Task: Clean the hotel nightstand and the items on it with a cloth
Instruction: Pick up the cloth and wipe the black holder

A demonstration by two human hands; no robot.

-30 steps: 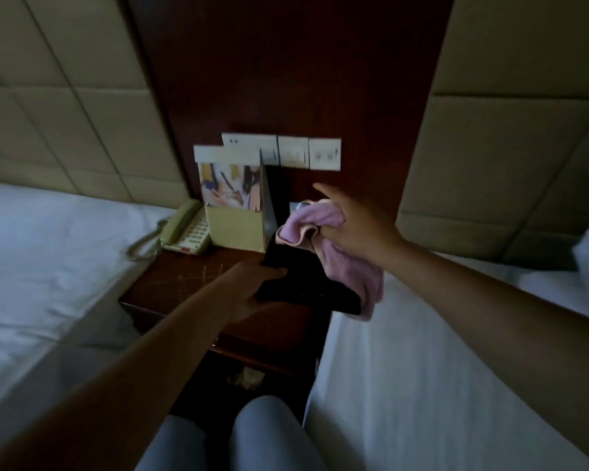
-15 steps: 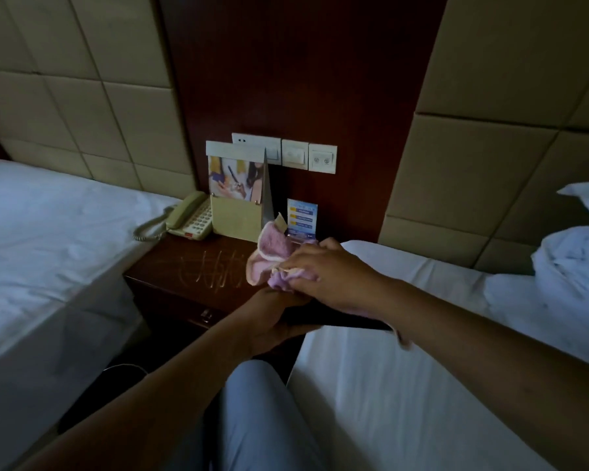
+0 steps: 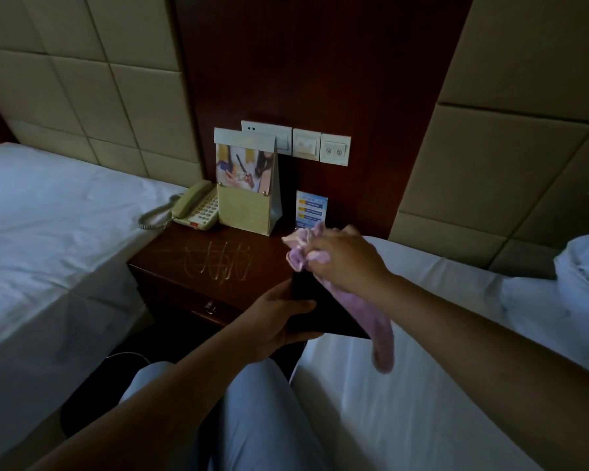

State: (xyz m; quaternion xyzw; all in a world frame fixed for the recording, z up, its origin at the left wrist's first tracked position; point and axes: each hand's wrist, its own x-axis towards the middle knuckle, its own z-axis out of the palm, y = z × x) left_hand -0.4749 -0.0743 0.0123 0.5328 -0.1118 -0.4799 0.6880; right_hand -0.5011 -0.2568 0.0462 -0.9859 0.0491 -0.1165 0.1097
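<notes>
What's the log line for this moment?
left hand: holds black folder | right hand: grips pink cloth on folder | nightstand: scratched

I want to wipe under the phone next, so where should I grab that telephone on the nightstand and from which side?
Probably best to take the telephone by its base, from the front right corner nearest you. The handset lies loose in its cradle along the left side, with the coiled cord trailing off left toward the bed, so lifting by the handset would leave the base behind. The brochure holder stands close on the right.
</notes>
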